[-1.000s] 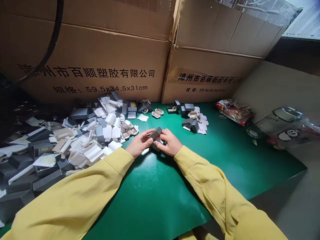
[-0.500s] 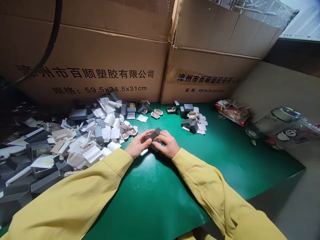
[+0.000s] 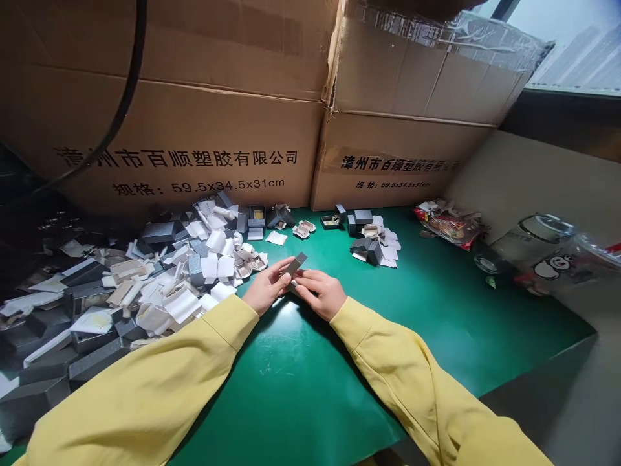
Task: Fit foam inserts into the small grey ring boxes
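Over the green table top [image 3: 310, 388], both of my hands are closed around one small dark grey box [image 3: 295, 263]. My left hand [image 3: 266, 286] grips its left side, with the thumb against the near face. On the other side, my right hand [image 3: 321, 292] pinches its lower right part with thumb and fingers. Much of the box is hidden by the fingers. A pile of white inserts and papers [image 3: 179, 301] lies just left of my left hand. Beyond my hands are a white paper piece [image 3: 276, 238] and a beige insert [image 3: 304, 229].
Large cardboard cartons [image 3: 204, 136] line the back. Small dark boxes [image 3: 363, 220] with white papers stand back right. Further right are a red snack bag [image 3: 451, 223], a clear cup [image 3: 528, 243] and a plastic cup with a cartoon print [image 3: 572, 265]. A black cable [image 3: 130, 84] hangs upper left.
The view has shifted slightly, so the scene sits a little lower. The grey box has tilted in my hands and shows a narrower face. My right-hand fingers have moved closer around it.
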### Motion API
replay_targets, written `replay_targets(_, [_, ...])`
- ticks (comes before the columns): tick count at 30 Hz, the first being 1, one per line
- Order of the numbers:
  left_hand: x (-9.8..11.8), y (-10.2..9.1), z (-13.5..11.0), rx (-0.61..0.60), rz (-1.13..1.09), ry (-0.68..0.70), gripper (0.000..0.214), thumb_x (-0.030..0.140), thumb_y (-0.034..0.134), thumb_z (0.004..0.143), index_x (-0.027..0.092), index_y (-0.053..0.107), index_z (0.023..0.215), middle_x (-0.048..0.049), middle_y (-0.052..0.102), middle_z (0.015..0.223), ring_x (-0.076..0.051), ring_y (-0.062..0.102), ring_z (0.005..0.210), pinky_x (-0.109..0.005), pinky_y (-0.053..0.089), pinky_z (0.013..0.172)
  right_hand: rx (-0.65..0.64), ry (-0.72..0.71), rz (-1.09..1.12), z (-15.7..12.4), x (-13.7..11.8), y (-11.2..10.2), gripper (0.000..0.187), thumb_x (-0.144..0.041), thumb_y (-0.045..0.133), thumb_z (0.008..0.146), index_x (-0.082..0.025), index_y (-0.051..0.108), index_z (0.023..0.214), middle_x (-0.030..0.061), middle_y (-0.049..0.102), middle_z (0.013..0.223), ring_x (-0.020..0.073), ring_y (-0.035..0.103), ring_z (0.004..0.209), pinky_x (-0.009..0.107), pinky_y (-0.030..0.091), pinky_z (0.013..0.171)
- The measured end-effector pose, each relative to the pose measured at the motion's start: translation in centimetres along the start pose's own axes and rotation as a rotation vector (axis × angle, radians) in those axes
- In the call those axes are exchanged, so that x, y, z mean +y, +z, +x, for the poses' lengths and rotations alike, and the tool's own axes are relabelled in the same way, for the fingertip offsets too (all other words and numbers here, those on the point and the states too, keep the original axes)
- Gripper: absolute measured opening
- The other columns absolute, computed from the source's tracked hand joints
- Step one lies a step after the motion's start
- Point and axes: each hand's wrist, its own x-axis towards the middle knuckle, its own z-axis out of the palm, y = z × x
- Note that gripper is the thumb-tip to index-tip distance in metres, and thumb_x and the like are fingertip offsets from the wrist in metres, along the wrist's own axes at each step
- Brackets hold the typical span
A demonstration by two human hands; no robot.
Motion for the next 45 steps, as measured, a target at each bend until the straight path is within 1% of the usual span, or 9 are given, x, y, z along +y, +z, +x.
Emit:
replay_targets(7, [-0.3, -0.1, 0.0, 0.024, -0.048, 0.021, 0.073, 0.038, 0.07, 0.068, 0.014, 0.042, 0.13, -0.0145, 0.053, 0.126, -0.026, 0.048, 0.116, -0.036, 0.04, 0.096, -0.146, 0.044, -0.168, -0.2, -2.1, 0.3, 0.038, -0.036, 0.047, 0.085, -0.015, 0.061, 0.114, 0.0094, 0.059, 0.119, 0.0246, 0.051, 0.115, 0.04, 0.042, 0.098])
replay_targets(12, [0.4, -0.1, 0.0, 0.031, -0.039, 0.02, 0.067, 0.038, 0.069, 0.069, 0.016, 0.045, 0.127, -0.0134, 0.054, 0.125, -0.026, 0.05, 0.113, -0.037, 0.043, 0.092, -0.022, 0.29, 0.337, 0.5, -1.1, -0.2, 0.032, -0.036, 0.042, 0.087, -0.02, 0.068, 0.098, 0.005, 0.065, 0.109, 0.0184, 0.056, 0.109, 0.034, 0.044, 0.097])
replay_targets(16, [0.5, -0.2, 0.1, -0.049, -0.075, 0.053, 0.052, 0.039, 0.064, 0.074, 0.019, 0.051, 0.12, -0.0119, 0.055, 0.122, -0.025, 0.051, 0.112, -0.036, 0.045, 0.089, 0.16, 0.723, 0.702, 1.1, -0.6, -1.0, 0.033, -0.043, 0.049, 0.083, -0.018, 0.065, 0.096, 0.0059, 0.069, 0.096, 0.0161, 0.065, 0.086, 0.025, 0.055, 0.064])
replay_targets(19, [0.1, -0.5, 0.1, -0.152, -0.143, 0.089, 0.049, 0.038, 0.061, 0.077, 0.019, 0.05, 0.121, -0.0111, 0.056, 0.121, -0.026, 0.051, 0.113, -0.037, 0.044, 0.089, -0.066, 0.928, 0.924, 1.4, -1.1, -1.4, 0.033, -0.045, 0.05, 0.082, -0.014, 0.062, 0.085, 0.0042, 0.067, 0.071, 0.0105, 0.06, 0.05, 0.017, 0.042, 0.034])
replay_targets(21, [-0.1, -0.7, 0.1, -0.206, -0.169, 0.078, 0.047, 0.037, 0.059, 0.079, 0.02, 0.05, 0.122, -0.011, 0.055, 0.122, -0.027, 0.05, 0.114, -0.038, 0.044, 0.09, -0.226, 0.994, 1.06, 1.5, -1.5, -1.5, 0.034, -0.045, 0.048, 0.084, -0.014, 0.059, 0.078, 0.0007, 0.061, 0.057, 0.0081, 0.052, 0.037, 0.016, 0.032, 0.027])
replay_targets(28, [0.2, -0.6, -0.5, -0.254, -0.21, 0.004, 0.044, 0.035, 0.063, 0.076, 0.022, 0.052, 0.117, -0.0116, 0.045, 0.134, -0.028, 0.049, 0.116, -0.045, 0.04, 0.094, -0.266, 1.004, 1.274, 0.9, -1.1, -1.2, 0.03, -0.042, 0.063, 0.076, -0.014, 0.055, 0.071, -0.0023, 0.056, 0.051, 0.0067, 0.054, 0.04, 0.012, 0.028, 0.029])
replay_targets(32, [0.4, 0.0, -1.0, -0.22, -0.21, -0.025, 0.049, 0.036, 0.064, 0.075, 0.025, 0.051, 0.12, -0.0112, 0.047, 0.132, -0.028, 0.051, 0.113, -0.043, 0.046, 0.087, -0.26, 0.971, 1.205, 0.8, -1.1, -0.9, 0.031, -0.041, 0.065, 0.073, -0.014, 0.053, 0.065, -0.0052, 0.049, 0.041, 0.0073, 0.051, 0.036, 0.014, 0.031, 0.03])
replay_targets(39, [0.2, 1.7, -1.9, 0.03, -0.142, -0.041, 0.049, 0.038, 0.067, 0.072, 0.019, 0.053, 0.114, -0.0105, 0.062, 0.108, -0.023, 0.061, 0.095, -0.035, 0.052, 0.08, -0.13, 0.968, 0.939, 1.0, -1.2, -0.7, 0.02, -0.034, 0.055, 0.08, -0.016, 0.057, 0.071, -0.0047, 0.053, 0.044, 0.0081, 0.051, 0.036, 0.016, 0.034, 0.029])
replay_targets(45, [0.3, 2.2, -2.1, 0.174, 0.023, -0.071, 0.05, 0.039, 0.071, 0.065, 0.016, 0.056, 0.107, -0.0084, 0.066, 0.096, -0.024, 0.063, 0.087, -0.037, 0.055, 0.072, -0.198, 0.957, 0.948, 0.8, -0.9, -0.4, 0.03, -0.043, 0.048, 0.084, -0.017, 0.054, 0.072, -0.0035, 0.055, 0.047, 0.0096, 0.054, 0.04, 0.017, 0.039, 0.031])
